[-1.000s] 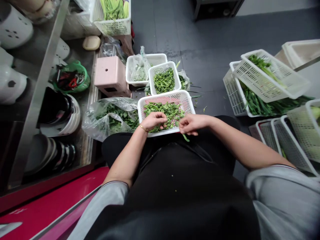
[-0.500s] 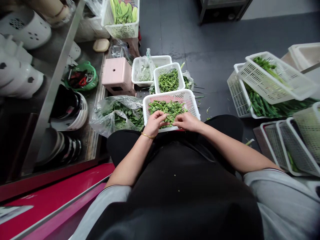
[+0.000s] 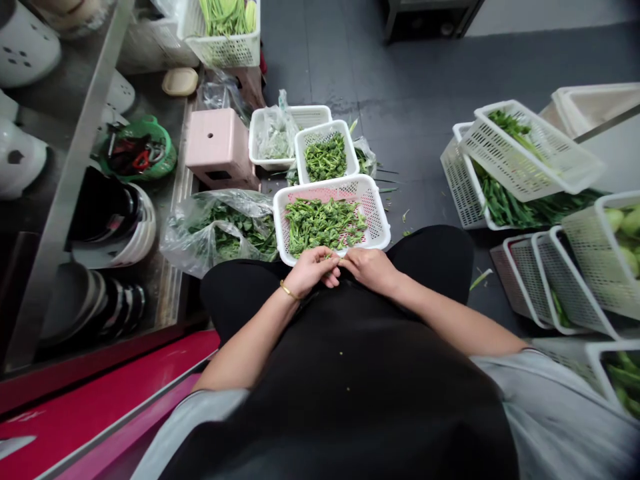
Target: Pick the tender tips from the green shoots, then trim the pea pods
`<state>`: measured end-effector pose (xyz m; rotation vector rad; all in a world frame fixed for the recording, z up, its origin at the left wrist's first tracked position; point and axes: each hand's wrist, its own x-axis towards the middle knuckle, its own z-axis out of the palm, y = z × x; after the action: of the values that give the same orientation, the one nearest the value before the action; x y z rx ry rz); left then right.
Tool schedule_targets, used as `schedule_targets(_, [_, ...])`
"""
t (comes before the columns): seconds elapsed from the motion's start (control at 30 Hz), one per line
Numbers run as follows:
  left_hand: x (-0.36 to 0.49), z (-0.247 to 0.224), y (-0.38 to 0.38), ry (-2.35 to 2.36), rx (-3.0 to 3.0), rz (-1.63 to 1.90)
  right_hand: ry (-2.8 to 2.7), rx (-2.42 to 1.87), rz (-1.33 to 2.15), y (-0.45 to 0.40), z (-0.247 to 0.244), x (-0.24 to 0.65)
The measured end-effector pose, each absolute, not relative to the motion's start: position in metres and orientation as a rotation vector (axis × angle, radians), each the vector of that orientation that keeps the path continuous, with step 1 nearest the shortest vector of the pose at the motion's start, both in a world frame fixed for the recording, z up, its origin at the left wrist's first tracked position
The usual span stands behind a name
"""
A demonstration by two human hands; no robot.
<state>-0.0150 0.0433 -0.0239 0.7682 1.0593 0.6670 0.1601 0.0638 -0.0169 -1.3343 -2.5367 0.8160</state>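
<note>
My left hand (image 3: 314,272), with a gold bracelet at the wrist, is closed in a pinch at the front rim of a white basket. A small bit of a green vegetable stem (image 3: 327,257) shows at its fingertips. Close beside it, my right hand (image 3: 371,269) is also pinched, its fingertips meeting the left ones at the stem; most of the stem is hidden. Just beyond both hands, the white basket (image 3: 381,217) holds a heap of cut green vegetable stems with leafy or budded tips (image 3: 323,223).
Behind stands a smaller white basket (image 3: 299,150) of similar greens. To the left lie a clear plastic bag of leafy greens (image 3: 225,227) and a pink stool (image 3: 217,143). Stacked bowls (image 3: 145,230) fill the left shelf. White crates of vegetables (image 3: 530,153) stand at right.
Both hands have drawn back from over the greens to the basket's near rim, still pinched together. The whole view has shifted slightly, so surrounding things appear further left.
</note>
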Motion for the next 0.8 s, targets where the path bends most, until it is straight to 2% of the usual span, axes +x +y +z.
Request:
schedule_targets(0.07, [-0.007, -0.027, 0.032, 1.072, 0.796, 0.819, -2.301, -1.312, 1.102, 0.059, -0.02, 0.159])
schedule_targets(0.17, [-0.006, -0.014, 0.027, 1.096, 1.06, 0.979, -1.759, -1.163, 1.74, 0.055, -0.013, 0.165])
schedule_targets(0.23, [-0.015, 0.002, 0.033, 0.988, 1.239, 0.862, -1.552, -1.023, 2.111, 0.06, -0.004, 0.178])
schedule_targets(0.33, [-0.033, 0.018, 0.05, 0.807, 1.193, 0.636, -1.842, -0.922, 2.427, 0.081, 0.013, 0.21])
schedule_targets(0.43, [-0.044, 0.012, 0.064, 0.807, 0.875, 0.893, -2.284, -1.127, 2.152, 0.109, 0.028, 0.233])
schedule_targets(0.53, [-0.039, -0.002, 0.067, 0.77, 0.651, 1.096, -2.378, -1.252, 1.744, 0.122, 0.034, 0.224])
schedule_targets(0.7, [-0.021, -0.011, 0.062, 0.84, 0.719, 0.946, -2.414, -1.133, 1.214, 0.11, 0.025, 0.17])
schedule_targets(0.8, [-0.017, -0.013, 0.061, 0.963, 0.748, 1.025, -2.527, -1.03, 1.007, 0.097, 0.021, 0.154])
